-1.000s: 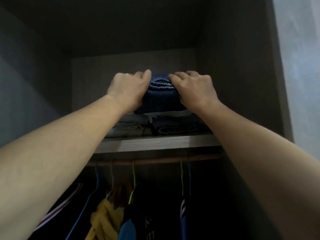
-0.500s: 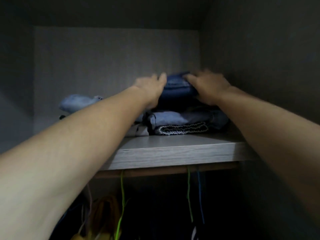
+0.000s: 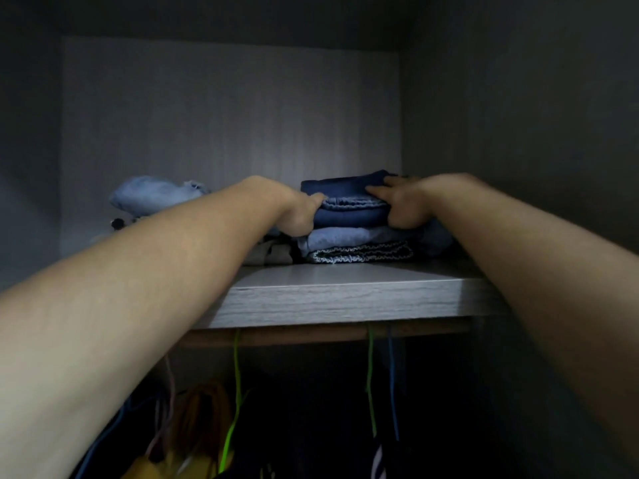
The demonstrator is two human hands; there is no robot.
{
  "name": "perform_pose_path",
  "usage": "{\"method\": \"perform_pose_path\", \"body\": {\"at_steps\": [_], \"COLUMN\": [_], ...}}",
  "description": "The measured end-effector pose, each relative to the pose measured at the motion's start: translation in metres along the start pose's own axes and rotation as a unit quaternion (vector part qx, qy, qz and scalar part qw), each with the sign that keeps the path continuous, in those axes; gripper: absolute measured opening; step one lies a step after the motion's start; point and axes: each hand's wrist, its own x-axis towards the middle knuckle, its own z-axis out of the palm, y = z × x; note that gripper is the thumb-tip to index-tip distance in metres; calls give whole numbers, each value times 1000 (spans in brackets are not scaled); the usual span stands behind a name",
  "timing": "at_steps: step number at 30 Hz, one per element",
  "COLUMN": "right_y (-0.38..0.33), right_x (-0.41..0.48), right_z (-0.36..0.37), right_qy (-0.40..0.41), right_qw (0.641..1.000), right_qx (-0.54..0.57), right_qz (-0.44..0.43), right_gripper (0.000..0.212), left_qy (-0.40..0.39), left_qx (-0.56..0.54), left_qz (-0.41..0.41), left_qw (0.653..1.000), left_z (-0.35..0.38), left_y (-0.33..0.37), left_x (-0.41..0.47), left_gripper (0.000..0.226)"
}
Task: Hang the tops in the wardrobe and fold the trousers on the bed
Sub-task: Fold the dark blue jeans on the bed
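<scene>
Up on the shelf [image 3: 345,299], each grip, left hand [image 3: 301,216] and right hand [image 3: 404,207], is clamped on the folded jeans [image 3: 349,210]. Best square them over the pile [image 3: 359,245]

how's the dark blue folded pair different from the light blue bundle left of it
The dark blue folded pair is navy; the light blue bundle is pale denim. The dark pair is folded flat, the bundle looks rumpled. The dark pair tops a stack of folded clothes, the bundle lies apart at the left. The left hand and right hand grip the dark pair; neither hand touches the bundle. Both are on the same shelf.
</scene>
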Motion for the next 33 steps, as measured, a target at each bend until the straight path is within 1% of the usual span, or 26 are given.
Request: {"method": "perform_pose_path", "body": {"at_steps": [1, 2, 3, 5, 6, 8, 9, 12, 14, 16, 18, 21, 23, 26, 29, 31, 32, 33], "right_y": [-2, -3, -5, -8, -9, -11, -13, -19, -23, -29, -31, -46, -63, -100, -133, -151, -161, -170], "right_x": [-4, -9, -15, -27, -33, -46, -53, -79, -101, -129, -150, -199, -236, -294, -348, -387, -406, -426], "right_z": [-1, -1, -3, -3, -3, -4, -4, -7, -12, -18, -20, -18, -13, 2, 8, -8, -14, -21], "right_qy": [3, 12, 28, 76, 99, 137, 157, 201, 234, 266, 312, 338, 339, 307, 290, 321, 353, 396], "right_qw": [1000, 1000, 999, 995, 992, 987, 984, 974, 967, 959, 945, 935, 933, 938, 939, 917, 896, 870], "right_qx": [-1, 5, 20, 60, 73, 81, 83, 106, 100, 92, 93, 101, 120, 156, 183, 236, 269, 293], "right_qz": [-1, -5, -12, -30, -30, -12, -1, 19, 19, 17, 22, 28, 38, 44, 37, 28, 8, -30], "right_gripper": [82, 81, 77, 61, 53, 44, 41, 42, 44, 43, 42, 43, 45, 48, 51, 50, 48, 45], "left_qy": [2, 12, 36, 119, 158, 211, 222, 242, 270, 302, 338, 366, 363, 290, 246, 225, 218, 215], "left_qx": [2, 5, 15, 52, 74, 119, 133, 134, 133, 137, 116, 93, 78, 56, 45, 35, 31, 24], "left_qz": [2, 5, 11, 28, 25, 3, -8, -30, -47, -47, -45, -26, -2, -4, -25, -43, -55, -68], "left_qw": [1000, 1000, 999, 991, 984, 970, 966, 960, 953, 942, 933, 925, 928, 955, 968, 973, 974, 974], "left_z": [0, -1, -3, -7, -8, -9, -10, -14, -18, -19, -14, 5, 24, 61, 95, 117, 129, 140], "left_y": [1, 1, 1, -2, -4, -9, -10, -11, -11, -11, -7, -7, -11, -19, -26, -27, -26, -24], "left_x": [-7, -14, -23, -42, -52, -73, -82, -112, -135, -163, -184, -239, -276, -327, -370, -395, -407, -418], "left_gripper": [80, 76, 67, 45, 39, 35, 34, 36, 35, 29, 24, 29, 36, 46, 53, 57, 58, 59]}}
